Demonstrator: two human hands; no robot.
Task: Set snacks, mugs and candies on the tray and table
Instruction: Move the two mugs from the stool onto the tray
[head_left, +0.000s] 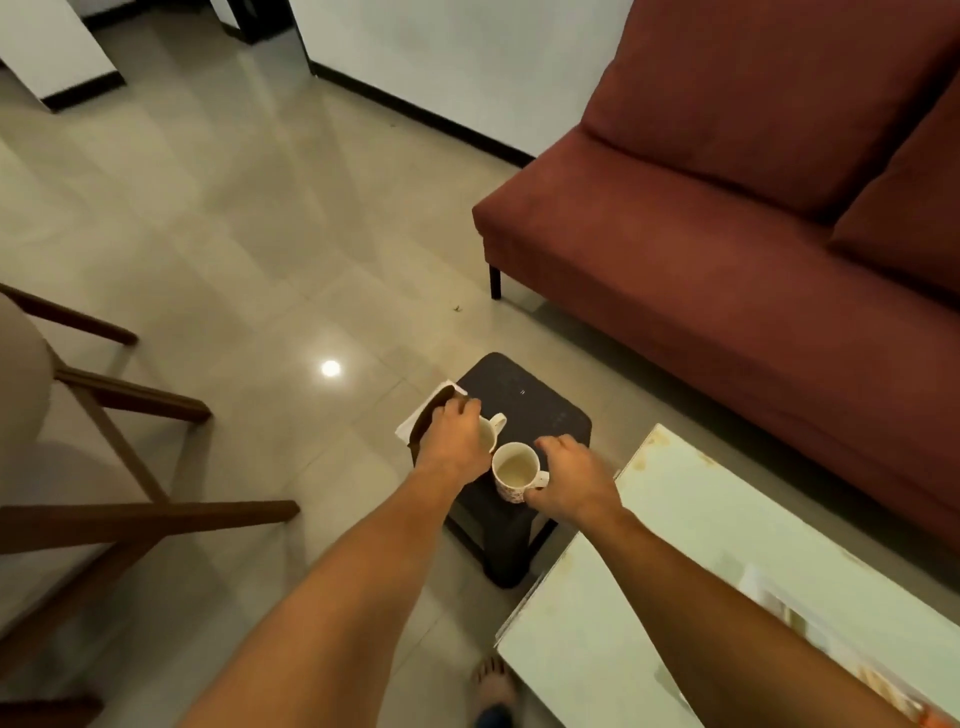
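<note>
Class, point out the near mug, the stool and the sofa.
near mug (514, 466): head view, inside of the cup.
stool (524, 395): head view, bare top.
sofa (701, 270): head view, seat cushion.

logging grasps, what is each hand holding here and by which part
Right hand holds the near mug by its handle. Left hand covers the far mug from above; its fingers are hidden, so that grip cannot be told.

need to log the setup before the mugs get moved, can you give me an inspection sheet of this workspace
surface: small dark plastic stool; pale glass-topped table beside it
job's things: two white patterned mugs, near mug and far mug, on the stool
clutter: brown flat item over white paper at the stool's left edge
grippers: left hand on far mug; right hand at near mug's handle
cables: nothing seen
surroundings: maroon fabric sofa, wooden chair, tiled floor
</note>
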